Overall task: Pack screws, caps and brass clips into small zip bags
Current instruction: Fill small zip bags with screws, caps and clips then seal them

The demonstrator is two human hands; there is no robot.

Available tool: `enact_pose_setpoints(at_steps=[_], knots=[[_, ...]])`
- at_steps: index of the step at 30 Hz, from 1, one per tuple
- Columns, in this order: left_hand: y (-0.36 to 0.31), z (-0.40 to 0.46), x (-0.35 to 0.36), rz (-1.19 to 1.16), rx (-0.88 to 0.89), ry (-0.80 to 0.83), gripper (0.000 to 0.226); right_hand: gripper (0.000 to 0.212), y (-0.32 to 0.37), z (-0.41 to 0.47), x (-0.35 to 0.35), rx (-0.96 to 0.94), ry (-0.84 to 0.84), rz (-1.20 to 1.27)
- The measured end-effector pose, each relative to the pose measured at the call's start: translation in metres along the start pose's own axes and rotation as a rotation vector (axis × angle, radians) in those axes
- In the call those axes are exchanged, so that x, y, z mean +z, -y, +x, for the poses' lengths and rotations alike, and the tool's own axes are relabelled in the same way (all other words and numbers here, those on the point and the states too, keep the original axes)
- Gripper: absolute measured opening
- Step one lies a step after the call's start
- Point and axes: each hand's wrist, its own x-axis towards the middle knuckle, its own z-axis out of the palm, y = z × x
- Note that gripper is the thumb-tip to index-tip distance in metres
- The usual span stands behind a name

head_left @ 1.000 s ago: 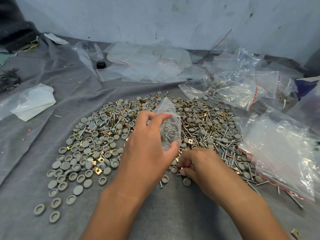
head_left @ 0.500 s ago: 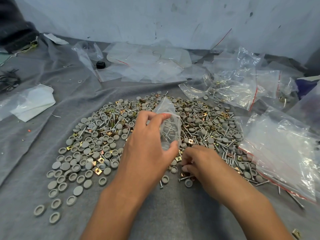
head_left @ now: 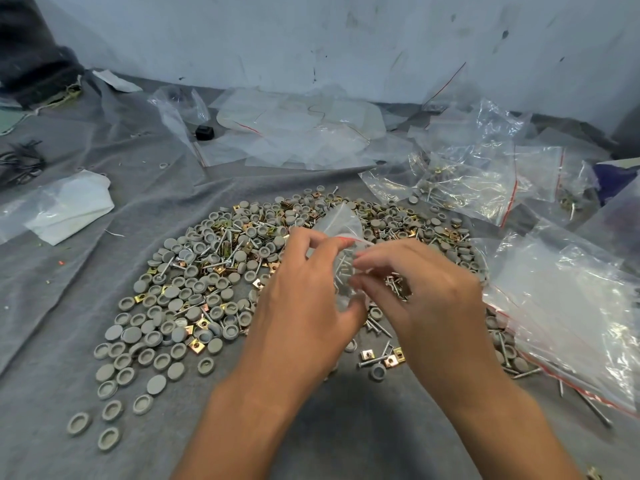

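A wide heap of grey round caps (head_left: 180, 306), brass square clips (head_left: 199, 348) and silver screws (head_left: 375, 325) covers a grey cloth (head_left: 69, 341). Above the heap's middle my left hand (head_left: 304, 303) grips a small clear zip bag (head_left: 341, 226) with a red strip at its mouth; several screws show inside it. My right hand (head_left: 426, 292) is raised beside the bag, its fingertips pinched at the bag's mouth. What those fingertips pinch is too blurred to name.
Large clear zip bags (head_left: 568, 323) lie at the right, some holding parts (head_left: 450, 181). Flat empty bags (head_left: 294, 133) lie at the back by the wall. A white bag (head_left: 69, 209) lies at the left. A small black object (head_left: 204, 132) sits behind.
My right hand lifted off the heap near the front and rose to the bag's mouth. My left hand kept hold of the bag and stayed about where it was.
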Motion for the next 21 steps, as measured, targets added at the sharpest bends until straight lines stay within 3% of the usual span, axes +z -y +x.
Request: enact_pose_setpoints(at_steps=[3, 5, 8, 11, 21], knots=[[0.003, -0.001, -0.001, -0.016, -0.013, 0.004, 0.061, 0.01, -0.003, -0.001, -0.005, 0.088, -0.079, 0.068], [0.005, 0.0, -0.003, -0.035, -0.023, -0.014, 0.06, 0.016, -0.013, -0.003, -0.01, 0.191, -0.018, 0.052], [0.007, 0.001, -0.005, -0.055, -0.037, -0.029, 0.06, 0.018, -0.029, -0.011, -0.01, 0.409, 0.417, -0.074], [0.007, 0.0, -0.005, -0.045, -0.039, -0.022, 0.06, 0.018, -0.032, -0.019, 0.0, 0.372, 0.749, -0.249], [0.006, 0.0, -0.005, -0.054, -0.041, -0.029, 0.059, 0.009, -0.037, -0.022, 0.005, 0.446, 0.849, -0.163]])
